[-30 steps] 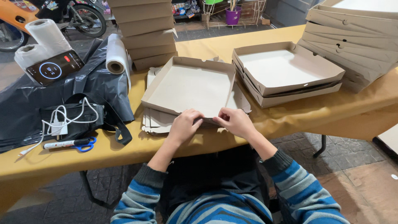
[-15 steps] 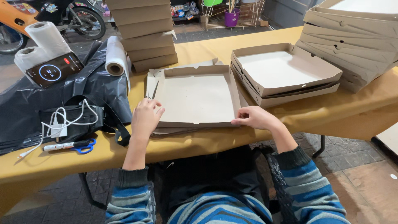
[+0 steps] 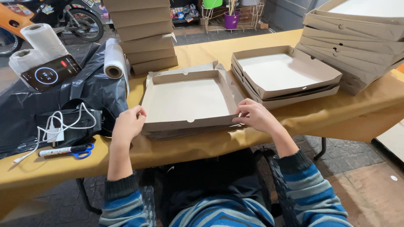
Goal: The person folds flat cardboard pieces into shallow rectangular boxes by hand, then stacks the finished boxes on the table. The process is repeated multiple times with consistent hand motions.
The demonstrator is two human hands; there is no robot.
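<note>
The box (image 3: pixel 189 101) is now gripped at both front corners by the left hand (image 3: pixel 128 124) and right hand (image 3: pixel 254 115), its walls raised.

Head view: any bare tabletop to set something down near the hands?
Free: ochre tablecloth strip along the near edge, between the blue-handled scissors and the right hand; also behind the open flat cardboard box, beside the tall box stack. Crowded: black plastic sheet left, box piles right.

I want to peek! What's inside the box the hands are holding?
Nothing shows inside the open cardboard box, just its bare pale bottom. Left hand and right hand grip its front corners. Flat cardboard lies underneath, mostly covered.
</note>
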